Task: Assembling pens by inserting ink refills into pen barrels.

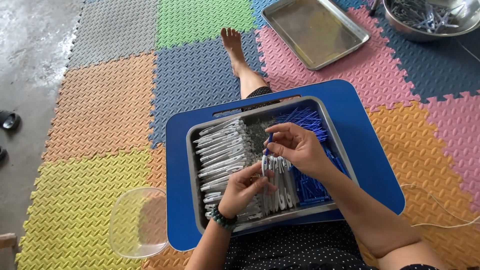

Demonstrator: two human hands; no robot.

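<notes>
Seated on the floor, the person works over a rectangular grey metal tray [192,150] that rests on a blue plastic lap board with a handle slot [360,150]. Right hand [297,147] hovers above the tray's middle, fingers curled narrow, thumb and forefinger pinched on a thin blue plastic stick [269,142]; its long axis runs near upright in the view, upper end toward the far side of the tray, lower end down at a white plastic piece [265,162]. Left hand [245,189], beaded bracelet at the wrist, is closed around the lower part of that white piece, which stands roughly in line with the stick; whether stick and piece are already joined cannot be told. Left part of the tray: a stacked row of white plastic pieces [222,145], long axes lying crosswise, slightly tilted. Right part: a loose heap of blue sticks [305,120], mostly pointing toward the far right corner, more of them along the right wall. Near the hands, a short row of white pieces with blue inserts [282,187] stands lengthwise. Coloured interlocking foam floor mats [105,105] lie underneath. A clear plastic tub [137,222] sits just left of the board. Farther off: an empty metal baking tray [315,30] and a round steel bowl holding grey parts [430,17].
</notes>
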